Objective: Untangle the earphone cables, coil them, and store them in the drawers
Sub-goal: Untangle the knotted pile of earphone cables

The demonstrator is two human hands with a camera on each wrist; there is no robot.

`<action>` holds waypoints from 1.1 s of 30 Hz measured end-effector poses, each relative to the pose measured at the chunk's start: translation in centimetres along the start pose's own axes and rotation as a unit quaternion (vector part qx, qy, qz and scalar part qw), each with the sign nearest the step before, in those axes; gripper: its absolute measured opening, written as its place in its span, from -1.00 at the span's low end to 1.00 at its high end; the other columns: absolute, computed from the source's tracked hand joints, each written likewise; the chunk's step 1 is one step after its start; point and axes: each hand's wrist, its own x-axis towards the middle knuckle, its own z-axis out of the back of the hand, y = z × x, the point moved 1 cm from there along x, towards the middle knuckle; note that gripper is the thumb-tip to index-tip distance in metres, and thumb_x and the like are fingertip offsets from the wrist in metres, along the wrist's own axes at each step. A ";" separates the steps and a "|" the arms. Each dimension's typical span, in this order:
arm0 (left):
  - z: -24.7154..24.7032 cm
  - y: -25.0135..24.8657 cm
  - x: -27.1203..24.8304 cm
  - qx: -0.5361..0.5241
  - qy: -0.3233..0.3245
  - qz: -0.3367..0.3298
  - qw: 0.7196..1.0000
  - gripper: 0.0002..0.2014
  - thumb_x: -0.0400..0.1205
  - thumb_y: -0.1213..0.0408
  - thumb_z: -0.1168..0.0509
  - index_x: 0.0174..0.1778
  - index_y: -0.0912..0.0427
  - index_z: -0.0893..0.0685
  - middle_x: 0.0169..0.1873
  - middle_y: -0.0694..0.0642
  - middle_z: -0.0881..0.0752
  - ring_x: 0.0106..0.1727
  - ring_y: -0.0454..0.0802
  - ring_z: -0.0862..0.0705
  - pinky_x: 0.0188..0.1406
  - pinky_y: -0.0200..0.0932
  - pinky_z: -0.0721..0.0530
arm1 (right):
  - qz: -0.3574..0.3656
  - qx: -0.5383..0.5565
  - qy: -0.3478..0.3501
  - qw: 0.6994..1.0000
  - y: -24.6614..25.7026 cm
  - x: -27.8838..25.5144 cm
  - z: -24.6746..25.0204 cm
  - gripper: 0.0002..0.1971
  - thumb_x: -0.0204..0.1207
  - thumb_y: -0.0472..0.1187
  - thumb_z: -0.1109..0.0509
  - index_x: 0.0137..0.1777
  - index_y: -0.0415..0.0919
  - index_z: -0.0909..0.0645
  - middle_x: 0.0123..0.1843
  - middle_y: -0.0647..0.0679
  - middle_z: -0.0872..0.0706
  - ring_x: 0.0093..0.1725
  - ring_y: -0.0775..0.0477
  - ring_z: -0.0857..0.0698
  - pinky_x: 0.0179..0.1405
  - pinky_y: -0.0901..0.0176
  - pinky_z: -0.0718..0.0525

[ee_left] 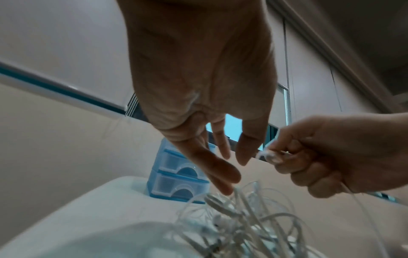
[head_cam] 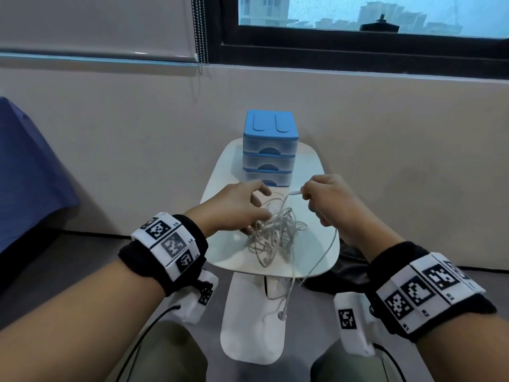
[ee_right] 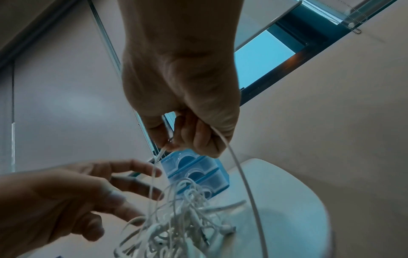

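A tangle of white earphone cables (head_cam: 275,232) (ee_left: 243,218) (ee_right: 181,218) lies in the middle of a small white table (head_cam: 308,166) (ee_right: 287,200). Behind it stands a blue three-drawer unit (head_cam: 268,150) (ee_left: 174,176) (ee_right: 198,171), all drawers closed. My left hand (head_cam: 256,205) (ee_left: 232,162) (ee_right: 132,188) hovers over the tangle's left side, fingers spread and straight, tips at the top strands. My right hand (head_cam: 311,199) (ee_left: 287,157) (ee_right: 183,139) pinches one cable near its plug end, raised above the tangle. A strand (head_cam: 327,252) runs from that fist down past the table's front edge.
An earbud (head_cam: 281,315) dangles below the table edge in front of the white table base (head_cam: 253,340). A blue cloth (head_cam: 27,175) covers something at the left. A dark bag (head_cam: 344,274) lies on the floor at the right. The wall and a window are just behind the table.
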 end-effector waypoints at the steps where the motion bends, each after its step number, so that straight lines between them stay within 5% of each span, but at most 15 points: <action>1: 0.4 -0.1 -0.1 -0.001 0.003 -0.013 1.000 -0.60 0.61 0.38 -0.48 0.33 -0.03 -0.65 0.17 0.10 -0.69 -0.15 0.07 -0.83 -0.28 -0.16 -0.82 | -0.003 -0.013 0.005 1.000 -0.3 0.0 0.0 -0.76 0.55 -0.27 -0.35 -0.37 -0.19 -0.55 -0.58 0.04 -0.40 -0.52 -0.01 -0.27 -0.52 0.21 -0.20; 5: 1.4 0.3 -0.6 0.080 0.024 -0.063 0.994 -0.60 0.55 0.46 -0.46 0.19 -0.10 -0.66 0.18 0.00 -0.69 -0.02 0.11 -0.79 0.00 0.14 -0.84 | 0.010 -0.092 0.054 0.994 -2.0 -0.5 -0.5 -0.73 0.55 -0.13 -0.57 -0.32 -0.21 -0.66 -0.60 0.14 -0.40 -0.58 0.10 -0.31 -0.51 0.24 -0.30; 7: 1.4 1.0 -0.8 0.138 0.061 -0.059 0.987 -0.53 0.50 0.43 -0.51 0.22 -0.11 -0.60 0.22 0.02 -0.63 -0.06 0.07 -0.74 0.00 0.08 -0.79 | 0.023 -0.103 0.059 0.993 -2.4 -0.6 -0.5 -0.73 0.55 -0.13 -0.59 -0.26 -0.29 -0.69 -0.53 0.08 -0.45 -0.61 0.14 -0.31 -0.54 0.27 -0.32; 10: 0.2 2.1 -1.1 0.223 0.122 -0.032 0.967 -0.36 0.47 0.21 -0.62 0.38 -0.16 -0.46 0.22 0.01 -0.51 -0.06 -0.03 -0.65 0.09 -0.05 -0.70 | 0.034 -0.092 0.070 0.993 -2.6 -0.8 -0.5 -0.71 0.56 -0.14 -0.59 -0.17 -0.38 -0.68 -0.55 0.11 -0.40 -0.65 0.18 -0.28 -0.63 0.35 -0.27; 13: -1.3 2.7 -0.6 0.271 0.080 -0.038 0.959 -0.47 0.52 0.03 -0.59 0.31 -0.12 -0.48 0.15 0.00 -0.50 0.08 0.04 -0.61 0.24 0.06 -0.64 | 0.036 -0.102 0.098 0.989 -2.9 -1.1 -1.2 -0.71 0.55 -0.10 -0.61 -0.19 -0.34 -0.69 -0.55 0.10 -0.45 -0.62 0.15 -0.34 -0.55 0.25 -0.35; 18: -2.4 2.2 -0.1 0.303 0.033 -0.056 0.951 -0.76 0.56 0.05 -0.48 -0.06 -0.10 -0.51 -0.07 -0.02 -0.62 -0.02 0.05 -0.60 -0.13 -0.05 -0.56 | 0.014 -0.103 0.113 0.988 -3.2 -1.5 -2.2 -0.85 0.57 -0.32 -0.48 -0.24 -0.30 -0.70 -0.45 -0.11 -0.77 -0.44 -0.06 -0.77 -0.38 0.15 -0.60; 21: -2.2 1.9 0.0 0.303 0.018 -0.039 0.952 -0.82 0.55 0.10 -0.44 -0.15 0.09 -0.61 -0.21 0.03 -0.66 -0.16 0.08 -0.61 -0.27 -0.05 -0.51 | 0.006 -0.101 0.115 0.988 -3.0 -1.7 -2.1 -0.85 0.51 -0.39 -0.40 -0.24 -0.29 -0.78 -0.43 -0.11 -0.77 -0.44 -0.03 -0.65 -0.41 0.20 -0.52; 25: -2.1 1.8 0.3 0.263 -0.008 -0.031 0.964 -0.66 0.56 0.07 -0.41 -0.37 0.23 -0.55 -0.34 0.15 -0.63 -0.30 0.11 -0.50 -0.34 -0.04 -0.43 | 0.021 -0.171 0.153 0.973 -2.5 -1.9 -1.4 -0.84 0.52 -0.14 -0.59 -0.27 -0.14 -0.86 -0.53 -0.02 -0.59 -0.48 0.13 -0.44 -0.41 0.27 -0.43; 30: -2.2 1.0 0.5 0.259 -0.063 -0.099 0.959 -0.59 0.56 -0.16 -0.44 -0.23 0.18 -0.80 0.01 -0.03 -0.63 0.07 -0.02 -0.54 0.08 0.01 -0.54 | 0.047 -0.227 0.155 0.960 -1.4 -2.1 -1.1 -0.75 0.57 -0.01 -0.56 -0.33 -0.05 -0.83 -0.57 0.12 -0.54 -0.56 0.10 -0.37 -0.50 0.25 -0.39; 33: -2.2 0.0 0.3 0.201 -0.073 -0.103 0.971 -0.56 0.54 -0.03 -0.46 -0.46 0.24 -0.58 -0.39 0.01 -0.61 -0.35 -0.02 -0.50 -0.34 -0.05 -0.49 | 0.025 -0.252 0.133 0.958 -0.8 -1.9 -0.8 -0.75 0.54 -0.19 -0.50 -0.39 -0.09 -0.77 -0.61 0.11 -0.56 -0.62 0.13 -0.47 -0.58 0.34 -0.42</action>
